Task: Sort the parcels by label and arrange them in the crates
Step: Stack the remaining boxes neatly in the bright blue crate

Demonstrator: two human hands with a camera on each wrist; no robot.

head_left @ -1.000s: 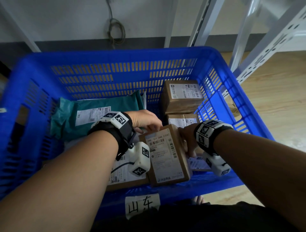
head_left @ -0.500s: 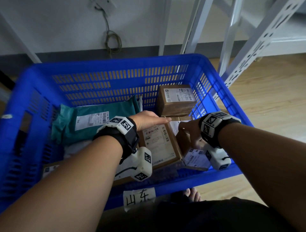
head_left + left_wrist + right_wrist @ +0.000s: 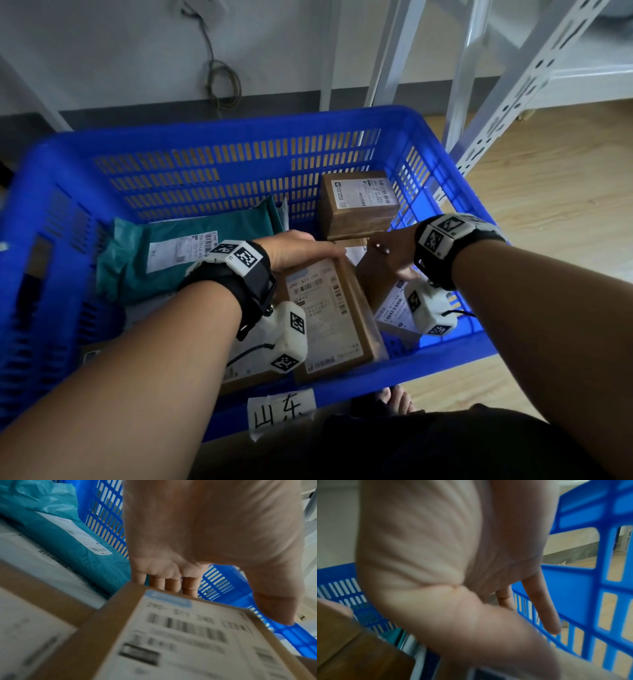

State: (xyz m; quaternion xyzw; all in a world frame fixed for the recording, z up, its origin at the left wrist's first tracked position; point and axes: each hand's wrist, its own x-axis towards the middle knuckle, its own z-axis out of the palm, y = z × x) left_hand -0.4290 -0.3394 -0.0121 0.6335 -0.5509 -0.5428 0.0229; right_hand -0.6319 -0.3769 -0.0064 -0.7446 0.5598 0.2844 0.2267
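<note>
A blue slatted crate holds several parcels. A brown box with a white barcode label lies near the crate's front wall. My left hand rests on its far edge, and in the left wrist view its straight fingers reach down behind the box. My right hand hovers just right of it with fingers spread, over a smaller tilted brown box. The right wrist view shows that hand open, holding nothing.
A teal mailer bag lies at the crate's left and another labelled brown box at its far right. A handwritten white tag hangs on the front wall. White metal shelf legs stand on the wooden floor to the right.
The labelled box, held raised and tilted between both hands a second ago, now lies flat in the crate. My right hand has come off its side and drifted right.
</note>
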